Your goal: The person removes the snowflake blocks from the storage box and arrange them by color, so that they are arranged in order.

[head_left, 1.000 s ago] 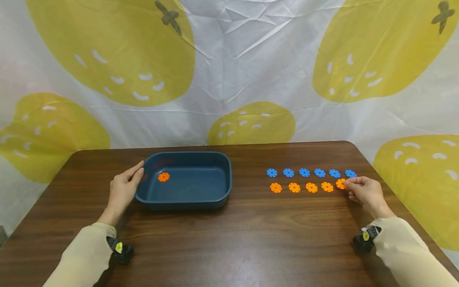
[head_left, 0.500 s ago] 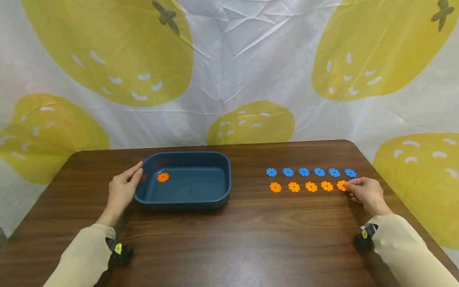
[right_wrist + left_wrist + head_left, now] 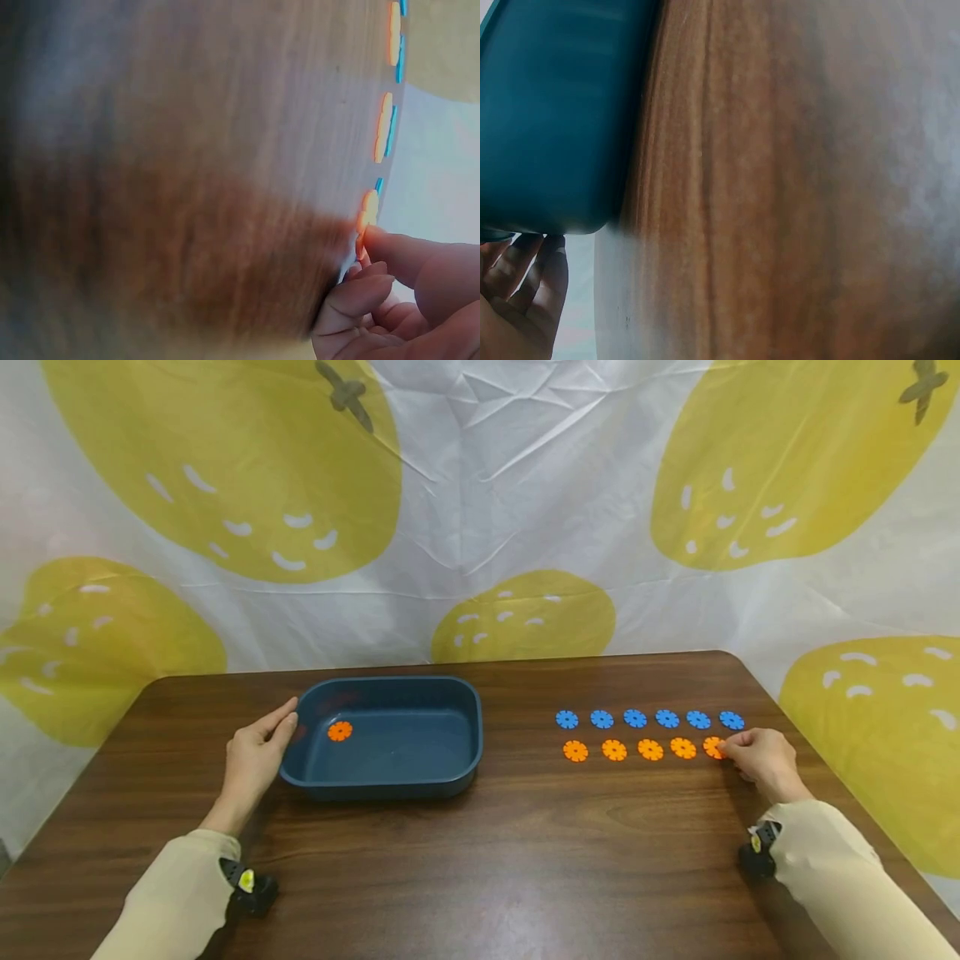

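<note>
At the right end of the front row, an orange notched plastic disc [image 3: 713, 747] has its edge pinched by the thumb and fingers of my right hand [image 3: 765, 762]. In the right wrist view, the thumb lies over this disc [image 3: 367, 212] with curled fingers beneath. My left hand [image 3: 253, 758] holds the left rim of a dark blue rectangular basin [image 3: 390, 790]. Seen from the left wrist, fingertips touch the outer wall of the basin [image 3: 555, 135]. One orange disc [image 3: 341, 731] lies inside the basin, toward its left side.
More orange discs [image 3: 614, 750] continue the front row leftward. Just behind runs a parallel row of several blue notched discs [image 3: 634, 718]. Everything stands on a brown wooden table [image 3: 525, 860], backed by a white curtain [image 3: 465, 510] with yellow fruit prints.
The right hand has brought its orange disc slightly nearer, level with the front row. The left hand stays at the basin rim, and the basin has not moved.
</note>
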The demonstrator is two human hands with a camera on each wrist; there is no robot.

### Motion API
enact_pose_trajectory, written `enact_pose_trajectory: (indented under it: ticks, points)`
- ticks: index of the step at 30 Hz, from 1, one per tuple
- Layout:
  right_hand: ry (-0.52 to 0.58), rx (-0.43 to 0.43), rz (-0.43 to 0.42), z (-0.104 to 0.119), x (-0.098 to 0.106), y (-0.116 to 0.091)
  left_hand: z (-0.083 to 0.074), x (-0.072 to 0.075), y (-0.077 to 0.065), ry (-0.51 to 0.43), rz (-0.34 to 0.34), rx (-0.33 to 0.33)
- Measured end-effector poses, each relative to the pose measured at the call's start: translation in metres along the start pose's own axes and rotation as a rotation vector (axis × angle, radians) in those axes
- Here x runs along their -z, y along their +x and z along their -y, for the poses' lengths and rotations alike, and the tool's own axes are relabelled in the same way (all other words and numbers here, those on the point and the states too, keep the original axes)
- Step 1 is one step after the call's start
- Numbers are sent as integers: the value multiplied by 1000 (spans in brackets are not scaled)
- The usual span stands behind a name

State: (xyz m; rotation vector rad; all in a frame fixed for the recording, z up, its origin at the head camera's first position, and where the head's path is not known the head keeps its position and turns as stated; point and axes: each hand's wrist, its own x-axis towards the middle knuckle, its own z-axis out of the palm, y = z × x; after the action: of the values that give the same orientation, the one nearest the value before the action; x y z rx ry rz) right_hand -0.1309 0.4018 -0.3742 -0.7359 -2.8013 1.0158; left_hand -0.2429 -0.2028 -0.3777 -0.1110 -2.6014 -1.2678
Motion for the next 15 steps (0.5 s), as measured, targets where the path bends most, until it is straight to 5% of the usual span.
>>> enact_pose_trajectory:
  ticks: [15]
  points:
    - [9,32,29,1,-2,10,3,-1,-2,-12,-19,0]
